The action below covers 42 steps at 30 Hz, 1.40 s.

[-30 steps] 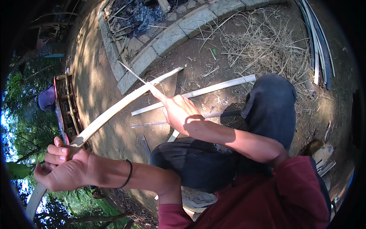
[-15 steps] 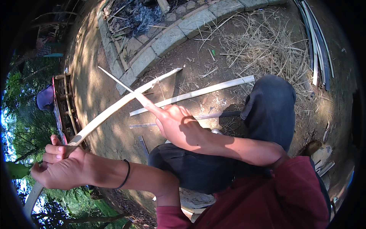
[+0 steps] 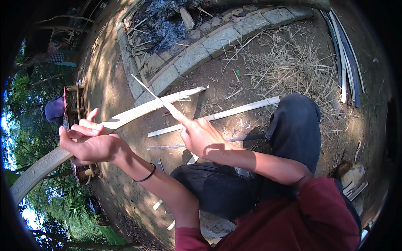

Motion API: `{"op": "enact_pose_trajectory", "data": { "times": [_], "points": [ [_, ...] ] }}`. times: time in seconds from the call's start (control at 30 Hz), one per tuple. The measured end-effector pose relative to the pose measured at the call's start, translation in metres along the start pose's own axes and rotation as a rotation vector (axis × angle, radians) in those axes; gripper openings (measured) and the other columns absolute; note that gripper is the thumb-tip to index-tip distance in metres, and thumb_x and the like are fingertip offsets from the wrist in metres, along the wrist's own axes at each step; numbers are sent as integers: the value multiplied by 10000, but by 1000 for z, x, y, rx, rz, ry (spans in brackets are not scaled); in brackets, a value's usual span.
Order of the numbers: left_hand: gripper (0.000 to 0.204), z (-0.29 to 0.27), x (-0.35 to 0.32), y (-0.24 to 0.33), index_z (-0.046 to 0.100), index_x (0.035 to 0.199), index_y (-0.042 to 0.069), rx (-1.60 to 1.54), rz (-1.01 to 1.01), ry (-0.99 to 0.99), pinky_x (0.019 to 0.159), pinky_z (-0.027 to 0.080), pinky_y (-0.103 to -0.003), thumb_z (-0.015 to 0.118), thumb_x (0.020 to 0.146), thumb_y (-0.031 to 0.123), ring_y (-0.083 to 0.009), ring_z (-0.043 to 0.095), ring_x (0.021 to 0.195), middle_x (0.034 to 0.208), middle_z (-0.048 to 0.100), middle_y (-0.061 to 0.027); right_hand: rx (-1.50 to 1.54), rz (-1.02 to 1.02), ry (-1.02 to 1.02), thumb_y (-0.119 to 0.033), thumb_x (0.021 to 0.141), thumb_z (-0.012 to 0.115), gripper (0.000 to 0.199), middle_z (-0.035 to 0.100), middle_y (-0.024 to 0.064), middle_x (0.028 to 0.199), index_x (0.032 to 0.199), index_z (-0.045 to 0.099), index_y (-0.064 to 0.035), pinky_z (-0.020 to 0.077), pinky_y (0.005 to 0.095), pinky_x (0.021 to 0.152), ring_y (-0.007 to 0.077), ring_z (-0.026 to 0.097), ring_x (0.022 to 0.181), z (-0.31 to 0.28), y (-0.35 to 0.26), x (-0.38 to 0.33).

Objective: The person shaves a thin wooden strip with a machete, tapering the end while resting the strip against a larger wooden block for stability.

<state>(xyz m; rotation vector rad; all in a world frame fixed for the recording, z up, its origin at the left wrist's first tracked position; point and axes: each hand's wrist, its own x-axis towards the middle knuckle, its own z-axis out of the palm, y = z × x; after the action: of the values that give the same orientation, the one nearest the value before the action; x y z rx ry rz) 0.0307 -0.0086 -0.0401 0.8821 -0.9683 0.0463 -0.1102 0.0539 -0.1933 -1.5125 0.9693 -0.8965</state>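
Bamboo strip [image 3: 138, 111] looks light, springy, sharp-edged; left hand [image 3: 90, 144] grips midway, fingers loosely spread, right hand [image 3: 201, 136] pinches knife [image 3: 153, 94]

Under you is bare dirt ground [image 3: 113, 88], carrying a curved stone-block border [image 3: 197, 56], scattered dry straw [image 3: 284, 67], 2 pale bamboo slats [image 3: 217, 115] and a bundle of long strips [image 3: 345, 54].

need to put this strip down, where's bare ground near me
Bare dirt lies between the stone edging and the wooden rack, under the long strip. Crowded: straw pile, and cut strips before the knee.
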Motion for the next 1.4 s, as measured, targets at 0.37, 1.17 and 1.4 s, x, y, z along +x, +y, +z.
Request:
{"op": "enact_pose_trajectory", "data": {
  "times": [0.37, 1.17, 1.4],
  "points": [
    [232, 43, -20, -9, 540, 958, 24, 58, -54, 126, 313, 238, -230, 529, 950, 256, -87, 242, 370, 555, 306, -1, -89, 42, 45, -45, 895, 521, 733, 627, 239, 732, 1550, 212, -156, 519, 482, 676, 408, 639, 694, -7, 6, -2],
    [153, 29, 11, -45, 524, 975, -24, 408, 163, 149, 328, 324, -224, 557, 839, -84, -71, 379, 454, 700, 448, -13, -145, -76, 133, -30, 870, 515, 757, 597, 262, 678, 1547, 251, -245, 489, 522, 648, 425, 627, 642, 22, 45, 20],
    [320, 41, 28, -50, 381, 646, 89, 212, 103, 272, 322, 316, -262, 628, 824, 191, -100, 362, 391, 581, 402, -12, -228, 237, 113, -15, 854, 476, 690, 636, 306, 731, 1516, 288, -61, 533, 557, 689, 460, 667, 738, 31, 158, 26]
  ]
}}
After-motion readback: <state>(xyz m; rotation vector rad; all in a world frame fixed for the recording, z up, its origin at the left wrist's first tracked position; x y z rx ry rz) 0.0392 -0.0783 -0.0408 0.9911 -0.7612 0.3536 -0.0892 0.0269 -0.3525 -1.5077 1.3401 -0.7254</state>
